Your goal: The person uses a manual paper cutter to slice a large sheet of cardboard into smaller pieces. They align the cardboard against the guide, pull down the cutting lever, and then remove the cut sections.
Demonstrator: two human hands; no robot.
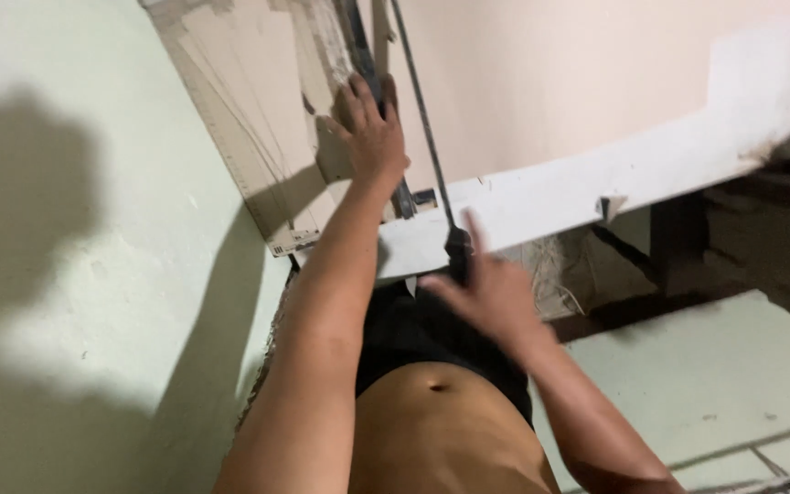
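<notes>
My left hand (372,128) reaches far forward and lies palm-down with fingers apart on a dark flat metal bar (358,41), which runs over brown cardboard sheets (249,110). A thin dark rod (421,110) slants down from the top edge to a black thicker end (457,245). My right hand (491,293) is blurred, with its fingers spread, just right of that black end; it holds nothing. Both hands work over the near edge of a white board (596,183).
A pale green wall (75,274) with my shadow fills the left. A pinkish panel (550,73) lies beyond the white board. Dark wooden framing (678,242) and torn paper show under the board. Pale floor tiles (715,384) are at lower right.
</notes>
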